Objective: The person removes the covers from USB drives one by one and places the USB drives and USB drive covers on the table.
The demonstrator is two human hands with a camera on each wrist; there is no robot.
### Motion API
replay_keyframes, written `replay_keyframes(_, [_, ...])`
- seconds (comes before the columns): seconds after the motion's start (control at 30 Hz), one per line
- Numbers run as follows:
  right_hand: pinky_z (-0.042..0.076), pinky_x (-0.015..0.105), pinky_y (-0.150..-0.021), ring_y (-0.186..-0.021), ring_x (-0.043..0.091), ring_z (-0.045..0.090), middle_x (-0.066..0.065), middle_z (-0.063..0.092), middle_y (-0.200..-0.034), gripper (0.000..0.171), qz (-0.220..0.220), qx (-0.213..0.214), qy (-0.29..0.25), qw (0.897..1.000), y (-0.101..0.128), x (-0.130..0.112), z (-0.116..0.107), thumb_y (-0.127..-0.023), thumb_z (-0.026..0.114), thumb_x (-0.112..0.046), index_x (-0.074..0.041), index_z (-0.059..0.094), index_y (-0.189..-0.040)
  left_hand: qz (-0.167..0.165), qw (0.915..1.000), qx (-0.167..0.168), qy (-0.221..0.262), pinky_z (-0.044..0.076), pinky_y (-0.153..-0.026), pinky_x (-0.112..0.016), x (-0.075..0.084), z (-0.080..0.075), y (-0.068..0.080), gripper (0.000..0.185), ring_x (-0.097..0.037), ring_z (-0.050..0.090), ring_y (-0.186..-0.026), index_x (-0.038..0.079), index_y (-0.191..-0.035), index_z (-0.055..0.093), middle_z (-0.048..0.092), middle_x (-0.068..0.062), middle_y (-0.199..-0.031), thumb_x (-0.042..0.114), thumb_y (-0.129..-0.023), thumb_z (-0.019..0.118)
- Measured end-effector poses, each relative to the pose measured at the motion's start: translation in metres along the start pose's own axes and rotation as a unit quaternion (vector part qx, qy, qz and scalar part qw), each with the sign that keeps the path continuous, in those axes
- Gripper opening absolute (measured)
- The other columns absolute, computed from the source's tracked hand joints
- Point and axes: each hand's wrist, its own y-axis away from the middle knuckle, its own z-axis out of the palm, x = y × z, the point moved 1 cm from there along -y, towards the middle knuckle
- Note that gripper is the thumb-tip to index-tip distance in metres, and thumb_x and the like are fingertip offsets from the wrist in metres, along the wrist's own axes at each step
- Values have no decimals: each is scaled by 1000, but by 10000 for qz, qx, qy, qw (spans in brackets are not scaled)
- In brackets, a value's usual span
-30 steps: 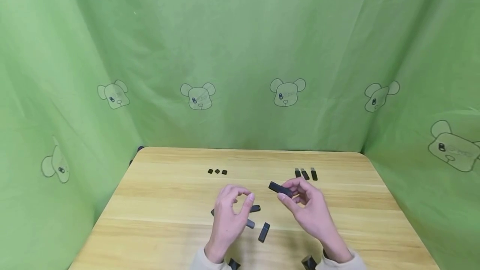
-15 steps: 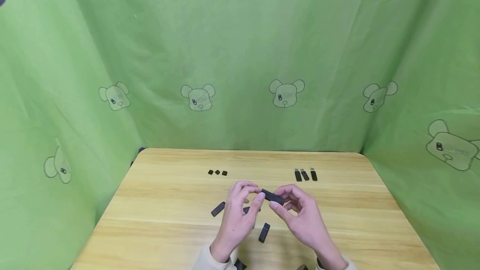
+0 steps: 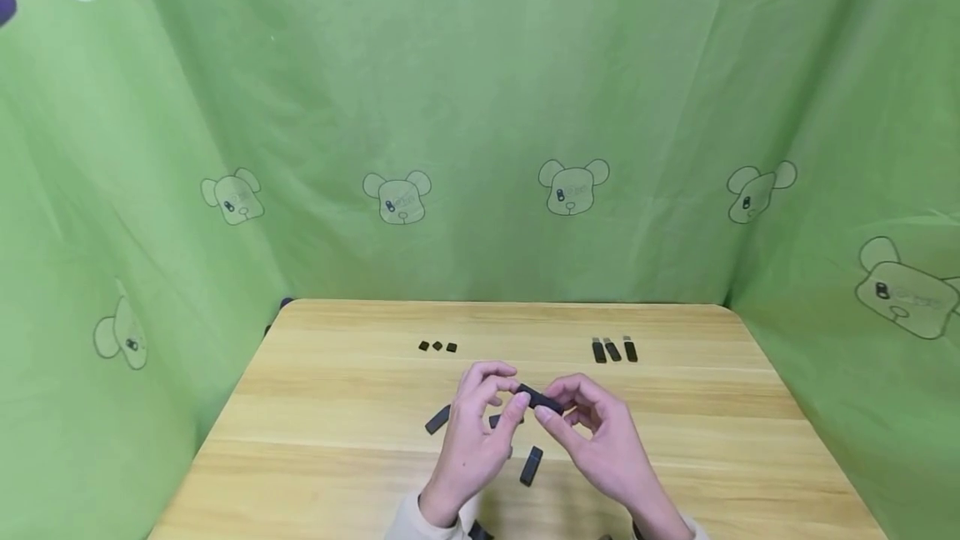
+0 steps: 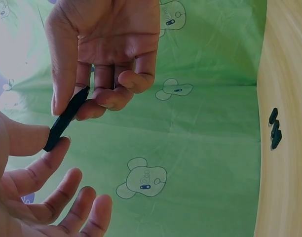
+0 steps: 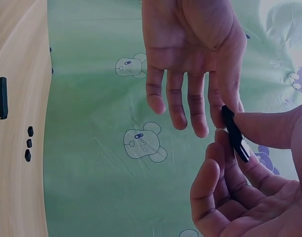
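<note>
A black USB stick is held in the air between both hands, above the middle of the table. My left hand pinches its left end between thumb and index finger, with the other fingers spread loosely in the left wrist view. The thumb and fingers of my right hand grip the opposite end. In the right wrist view the dark stick slants between the two thumbs. Below the hands lie more black sticks: one on the left, one partly hidden behind the left hand, and one nearer.
Three USB sticks with bare metal plugs lie in a row at the back right of the wooden table. Three small black caps lie at the back left. Green curtains enclose the table's back and sides.
My left hand has moved right and taken hold of the stick's left end. My right hand has brought the stick left and slightly down. The last half second shows little movement.
</note>
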Motion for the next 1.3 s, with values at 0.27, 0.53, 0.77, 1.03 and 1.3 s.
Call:
replay_keyframes(0.27, [56,25,-71,-79,7,67,-3,72,-90,13,-103,-67,78,9999,1,0,2,-90,75,-5,-14,72,-100,34,9995,-218,245,50,-92,-33,1,-5,0,10,-23,54,-117,15,-98,70,60,-4,-130,22,-100,64])
replay_keyframes(0.53, [55,24,-73,-80,5,65,-8,72,-86,14,-574,-225,389,9973,3,0,4,-92,73,-7,-18,74,-100,309,9986,-385,184,49,-93,-33,1,-4,-2,10,-21,50,-123,14,-98,68,57,-3,-132,21,-101,61])
replay_keyframes(0.77, [51,23,-66,-72,2,60,-13,69,-81,19,-1153,-479,711,9896,3,0,6,-94,70,-7,-23,74,-102,179,9990,-331,237,51,-91,-34,1,1,-1,11,-20,53,-111,13,-97,68,59,-4,-131,20,-102,61])
replay_keyframes(1.03, [48,22,-62,-68,1,58,-13,66,-75,16,-971,-446,727,9916,4,1,11,-93,71,-8,-24,73,-93,-436,9982,-193,352,49,-88,-29,1,3,-1,14,-13,54,-105,15,-91,69,60,-4,-128,23,-101,63])
replay_keyframes(1.3, [45,22,-53,-61,-1,51,-3,63,-71,17,-245,-655,481,9964,7,2,18,-94,72,-12,-23,65,-82,-561,9967,250,536,42,-100,-33,0,5,2,15,-13,59,-101,16,-82,68,58,-4,-126,11,-96,67])
